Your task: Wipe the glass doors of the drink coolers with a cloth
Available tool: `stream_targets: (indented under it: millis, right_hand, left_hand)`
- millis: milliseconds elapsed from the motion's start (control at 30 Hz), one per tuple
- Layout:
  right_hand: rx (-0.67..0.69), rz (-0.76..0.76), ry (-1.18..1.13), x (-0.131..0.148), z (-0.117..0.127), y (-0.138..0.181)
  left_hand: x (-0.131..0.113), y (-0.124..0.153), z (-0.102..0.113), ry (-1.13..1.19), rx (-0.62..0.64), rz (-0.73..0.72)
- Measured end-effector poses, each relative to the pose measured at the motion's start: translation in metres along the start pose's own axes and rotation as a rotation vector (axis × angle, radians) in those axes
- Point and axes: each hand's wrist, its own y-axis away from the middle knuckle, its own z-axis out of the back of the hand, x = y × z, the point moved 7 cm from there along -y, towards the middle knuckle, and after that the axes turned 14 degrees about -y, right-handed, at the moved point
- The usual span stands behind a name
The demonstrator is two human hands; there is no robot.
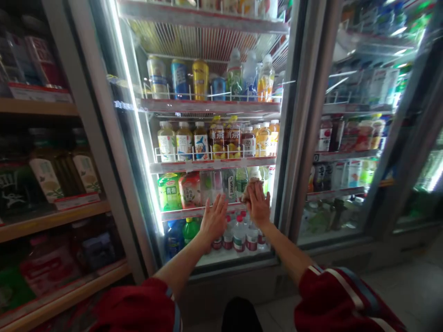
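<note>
My left hand (pixel 212 220) is flat with its fingers stretched upward, against the glass door of a lit drinks fridge (pixel 294 120), in front of the lower shelves. To its right, my right hand (pixel 259 206) presses a crumpled brownish cloth (pixel 245 194) to the same glass. The cloth shows beside and above its fingers; the rest is hidden under the hand. Behind the glass near my hands stand a green carton-like bottle (pixel 169 191), a red one (pixel 189 190) and several small red-capped bottles (pixel 239 234).
Higher shelves hold tea bottles (pixel 200 142) and cans (pixel 179 78). A second glass-fronted fridge (pixel 342 193) adjoins on the right. On the left, a wooden-edged shelf unit (pixel 51 221) carries more bottles. A dark knee (pixel 240 316) shows at the bottom.
</note>
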Motion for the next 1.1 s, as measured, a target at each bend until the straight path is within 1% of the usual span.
stream_targets:
  millis: [67, 133, 167, 333, 400, 433, 500, 533, 633, 667, 700, 767, 833, 867, 900, 933, 967, 1033, 1067, 1100]
  right_hand:
    - [0.061, 0.069, -0.011, 0.004, -0.005, 0.005]
    - [0.055, 0.069, -0.015, -0.002, -0.004, 0.007]
    - [0.023, 0.037, -0.009, -0.01, -0.001, 0.006]
    - [-0.155, -0.183, 0.024, -0.068, 0.017, 0.005]
    - [-0.203, -0.243, 0.005, -0.078, 0.019, 0.013]
    - [-0.22, -0.264, -0.006, -0.078, 0.018, 0.019]
    - [-0.218, -0.27, -0.015, -0.067, 0.012, 0.03]
    - [-0.192, -0.247, -0.018, -0.057, 0.007, 0.035]
    - [-0.05, -0.109, -0.039, -0.031, -0.009, 0.04]
    - [-0.014, -0.075, -0.046, -0.028, -0.012, 0.039]
    - [-0.002, -0.073, -0.046, -0.029, -0.013, 0.036]
    - [-0.059, -0.161, -0.035, -0.041, -0.005, 0.028]
    - [-0.156, -0.301, -0.03, -0.052, 0.009, 0.02]
    - [-0.158, -0.334, -0.042, -0.051, 0.013, 0.015]
    - [-0.128, -0.354, -0.051, -0.046, 0.014, 0.011]
    - [-0.069, -0.357, -0.059, -0.038, 0.011, 0.007]
    - [0.014, -0.327, -0.071, -0.026, 0.006, 0.002]
    - [0.188, -0.207, -0.096, 0.005, -0.008, -0.006]
    - [0.25, -0.139, -0.093, 0.02, -0.013, -0.01]
    - [0.272, -0.099, -0.062, 0.034, -0.013, -0.014]
  left_hand:
    - [-0.006, -0.003, 0.0, 0.003, 0.006, -0.011]
    - [-0.011, -0.005, 0.001, -0.004, 0.001, -0.021]
    - [-0.011, -0.005, 0.001, -0.009, -0.001, -0.021]
    - [-0.005, -0.004, -0.003, -0.017, 0.004, -0.005]
    - [-0.005, -0.002, -0.004, -0.01, 0.004, 0.0]
    - [-0.006, -0.002, -0.004, -0.003, 0.005, 0.002]
    - [-0.01, -0.001, -0.004, 0.014, 0.013, 0.001]
    - [-0.012, 0.0, -0.004, 0.018, 0.016, 0.0]
    - [-0.013, 0.002, -0.002, 0.017, 0.018, 0.001]
    - [-0.011, 0.003, -0.002, 0.014, 0.013, 0.004]
    - [-0.009, 0.004, -0.001, 0.014, 0.005, 0.007]
    - [-0.004, 0.006, 0.0, 0.021, -0.022, 0.017]
    - [-0.002, 0.006, 0.003, 0.045, -0.071, 0.032]
    - [-0.002, 0.005, 0.005, 0.065, -0.104, 0.046]
    - [-0.005, 0.004, 0.007, 0.089, -0.145, 0.056]
    - [-0.01, 0.003, 0.009, 0.12, -0.189, 0.046]
    - [-0.015, 0.002, 0.012, 0.16, -0.253, 0.033]
    - [-0.026, 0.001, 0.016, 0.26, -0.354, 0.023]
    - [-0.028, 0.001, 0.016, 0.317, -0.394, 0.024]
    - [-0.029, 0.002, 0.013, 0.372, -0.402, 0.032]
